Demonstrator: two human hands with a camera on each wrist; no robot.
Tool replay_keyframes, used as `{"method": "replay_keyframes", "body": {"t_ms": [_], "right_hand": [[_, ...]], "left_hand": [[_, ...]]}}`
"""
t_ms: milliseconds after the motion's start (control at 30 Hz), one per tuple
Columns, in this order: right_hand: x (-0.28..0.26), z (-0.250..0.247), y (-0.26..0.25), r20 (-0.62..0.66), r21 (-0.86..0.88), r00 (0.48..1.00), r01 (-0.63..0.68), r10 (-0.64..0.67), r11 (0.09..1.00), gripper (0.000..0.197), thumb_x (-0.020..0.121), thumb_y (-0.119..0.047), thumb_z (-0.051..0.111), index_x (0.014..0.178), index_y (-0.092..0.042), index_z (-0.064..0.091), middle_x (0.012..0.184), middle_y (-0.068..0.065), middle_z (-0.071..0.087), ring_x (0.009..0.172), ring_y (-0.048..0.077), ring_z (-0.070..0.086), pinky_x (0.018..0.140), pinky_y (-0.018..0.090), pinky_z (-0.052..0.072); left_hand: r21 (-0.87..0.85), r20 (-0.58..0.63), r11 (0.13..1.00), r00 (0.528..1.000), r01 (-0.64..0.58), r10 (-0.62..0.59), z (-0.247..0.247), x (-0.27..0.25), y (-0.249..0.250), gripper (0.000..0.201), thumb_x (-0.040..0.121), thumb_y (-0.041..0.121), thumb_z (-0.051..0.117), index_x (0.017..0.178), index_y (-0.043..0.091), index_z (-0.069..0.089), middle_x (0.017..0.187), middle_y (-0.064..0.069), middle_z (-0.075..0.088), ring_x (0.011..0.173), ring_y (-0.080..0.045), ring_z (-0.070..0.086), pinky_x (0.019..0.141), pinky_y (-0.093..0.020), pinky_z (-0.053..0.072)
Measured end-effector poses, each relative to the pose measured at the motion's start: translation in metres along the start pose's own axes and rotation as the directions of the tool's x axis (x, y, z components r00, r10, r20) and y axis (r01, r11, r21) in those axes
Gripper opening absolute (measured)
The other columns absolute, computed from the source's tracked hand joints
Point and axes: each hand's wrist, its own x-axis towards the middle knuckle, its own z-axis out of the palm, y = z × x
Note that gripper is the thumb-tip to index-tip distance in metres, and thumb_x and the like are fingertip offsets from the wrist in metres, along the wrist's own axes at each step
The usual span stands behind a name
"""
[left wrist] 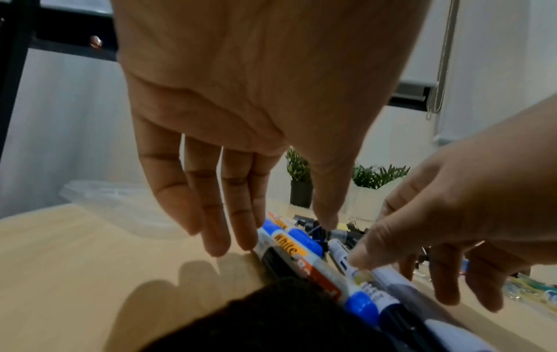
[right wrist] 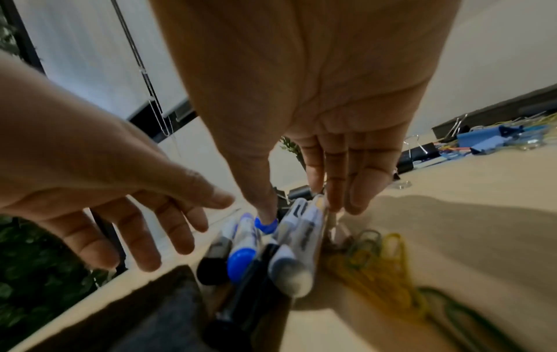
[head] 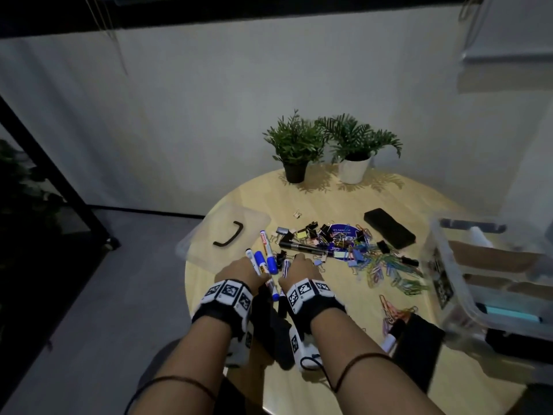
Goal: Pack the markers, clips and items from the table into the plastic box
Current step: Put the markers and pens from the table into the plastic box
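Both hands bracket a bundle of whiteboard markers [head: 264,266] at the near-left part of the round table [head: 329,202], apparently to rake them into one parallel stack for a single lift. The left hand [head: 239,269] stands on the bundle's left side, its fingers [left wrist: 217,214] straight and slightly spread, tips touching the outermost marker barrel; it grips nothing. The right hand [head: 302,269] stands on the right side, fingers extended and close together, thumb tip resting on a blue cap [right wrist: 266,225]; whether it presses or merely touches is unclear. The markers lie flat between the two sets of fingertips. The plastic box [head: 490,283] stands at the right edge, well apart from the bundle. Its lid [head: 227,232] lies far left. Binder clips and paper clips [head: 386,268] lie scattered between bundle and box.
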Motion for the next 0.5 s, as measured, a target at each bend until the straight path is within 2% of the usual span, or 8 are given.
{"method": "replay_keyframes", "body": {"t_ms": [67, 133, 233, 267, 300, 367, 433, 500], "right_hand": [[0.004, 0.002, 0.002, 0.039, 0.027, 0.998, -0.041, 0.04, 0.999, 0.063, 0.083, -0.031, 0.068, 0.13, -0.005, 0.034, 0.132, 0.016, 0.051, 0.123, 0.034, 0.051, 0.097, 0.04, 0.046], [0.006, 0.001, 0.005, 0.068, 0.059, 0.996, -0.061, 0.057, 0.996, 0.068, 0.084, -0.03, 0.066, 0.134, -0.001, 0.029, 0.13, 0.017, 0.054, 0.118, 0.034, 0.055, 0.09, 0.037, 0.047], [0.009, -0.002, 0.008, 0.104, 0.059, 0.992, -0.082, 0.075, 0.995, 0.08, 0.085, -0.028, 0.064, 0.141, 0.004, 0.017, 0.133, 0.019, 0.053, 0.118, 0.032, 0.056, 0.085, 0.035, 0.047], [0.01, -0.002, 0.008, 0.106, 0.042, 0.991, -0.081, 0.076, 0.996, 0.08, 0.085, -0.028, 0.065, 0.141, 0.005, 0.017, 0.133, 0.019, 0.052, 0.118, 0.032, 0.056, 0.082, 0.035, 0.046], [0.011, -0.002, 0.007, 0.109, 0.028, 0.991, -0.084, 0.08, 0.996, 0.077, 0.084, -0.026, 0.066, 0.139, 0.005, 0.021, 0.132, 0.019, 0.053, 0.118, 0.031, 0.056, 0.079, 0.034, 0.045], [0.011, 0.0, 0.006, 0.099, 0.034, 0.993, -0.067, 0.063, 0.997, 0.066, 0.082, -0.024, 0.067, 0.134, 0.001, 0.036, 0.132, 0.019, 0.052, 0.119, 0.031, 0.054, 0.083, 0.036, 0.044], [0.009, 0.0, 0.008, 0.086, 0.037, 0.995, -0.049, 0.045, 0.998, 0.049, 0.082, -0.022, 0.066, 0.125, -0.005, 0.049, 0.131, 0.018, 0.052, 0.119, 0.03, 0.053, 0.082, 0.033, 0.04], [0.006, -0.003, 0.01, 0.103, 0.002, 0.995, -0.015, 0.015, 1.0, 0.024, 0.086, -0.021, 0.06, 0.106, -0.01, 0.053, 0.121, 0.016, 0.057, 0.105, 0.027, 0.058, 0.076, 0.029, 0.038]], "left_hand": [[-0.018, 0.029, 1.0, 1.0, 0.012, -0.011, 0.01, 0.02, 0.002, 0.09, 0.083, 0.063, 0.049, 0.15, 0.012, 0.018, 0.125, -0.008, 0.06, 0.109, -0.025, 0.06, 0.082, -0.032, 0.045], [-0.023, 0.019, 0.999, 0.999, 0.036, -0.035, 0.019, 0.034, 0.003, 0.096, 0.08, 0.065, 0.048, 0.152, 0.015, 0.01, 0.128, -0.009, 0.059, 0.111, -0.026, 0.059, 0.085, -0.034, 0.045], [0.011, 0.049, 0.999, 0.998, 0.038, -0.038, 0.025, 0.042, 0.004, 0.103, 0.075, 0.06, 0.05, 0.153, 0.016, -0.002, 0.12, -0.01, 0.062, 0.094, -0.027, 0.057, 0.081, -0.034, 0.046], [0.011, 0.06, 1.0, 0.998, 0.025, -0.026, 0.027, 0.043, 0.004, 0.105, 0.073, 0.059, 0.051, 0.153, 0.017, -0.003, 0.118, -0.01, 0.062, 0.088, -0.027, 0.055, 0.078, -0.033, 0.047], [0.023, 0.067, 1.0, 0.998, 0.006, -0.008, 0.031, 0.047, 0.004, 0.104, 0.074, 0.059, 0.052, 0.153, 0.019, -0.003, 0.116, -0.01, 0.063, 0.085, -0.027, 0.054, 0.075, -0.032, 0.046], [0.032, 0.034, 0.999, 0.999, -0.027, 0.026, 0.035, 0.048, 0.004, 0.097, 0.077, 0.056, 0.052, 0.153, 0.022, 0.002, 0.114, -0.009, 0.064, 0.086, -0.027, 0.057, 0.071, -0.031, 0.045], [0.016, 0.039, 1.0, 0.999, -0.014, 0.013, 0.035, 0.049, 0.003, 0.089, 0.08, 0.049, 0.055, 0.152, 0.016, 0.015, 0.106, -0.008, 0.065, 0.088, -0.027, 0.061, 0.07, -0.031, 0.046], [-0.006, 0.055, 1.0, 0.998, 0.022, -0.021, 0.036, 0.053, 0.004, 0.092, 0.074, 0.044, 0.064, 0.148, 0.008, 0.024, 0.101, -0.008, 0.065, 0.088, -0.026, 0.063, 0.07, -0.03, 0.047]]}}
